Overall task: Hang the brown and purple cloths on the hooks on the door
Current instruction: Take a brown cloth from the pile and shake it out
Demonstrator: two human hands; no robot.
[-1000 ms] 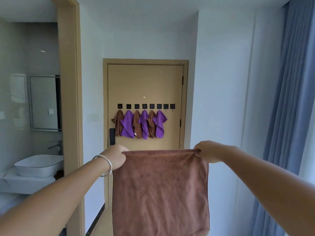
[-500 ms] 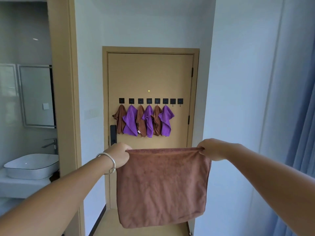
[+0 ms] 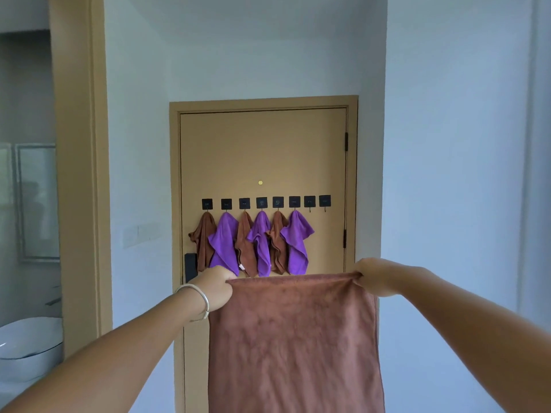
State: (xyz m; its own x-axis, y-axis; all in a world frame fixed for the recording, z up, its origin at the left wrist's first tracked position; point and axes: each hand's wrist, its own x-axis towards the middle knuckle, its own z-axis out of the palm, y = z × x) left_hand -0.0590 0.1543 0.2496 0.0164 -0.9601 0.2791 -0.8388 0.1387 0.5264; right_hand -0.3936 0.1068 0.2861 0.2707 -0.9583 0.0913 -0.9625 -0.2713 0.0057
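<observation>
I hold a brown cloth [image 3: 293, 338] stretched flat in front of me. My left hand [image 3: 215, 286] grips its top left corner and my right hand [image 3: 372, 274] grips its top right corner. Ahead is a tan door [image 3: 262, 150] with a row of black hooks [image 3: 265, 202]. Three brown cloths [image 3: 245, 238] and three purple cloths [image 3: 224, 239] hang alternately from the left hooks. The two rightmost hooks [image 3: 317, 201] are bare. The held cloth hides the lower part of the door.
A black door lock [image 3: 190, 268] sits at the door's left edge. A tan bathroom doorframe [image 3: 80, 174] stands on the left, with a white basin [image 3: 28, 344] and a mirror [image 3: 37, 201] beyond it. White walls flank the short passage to the door.
The view has tilted upward and come a little nearer the door. My hands keep the same grip on the brown cloth, which stays stretched between them.
</observation>
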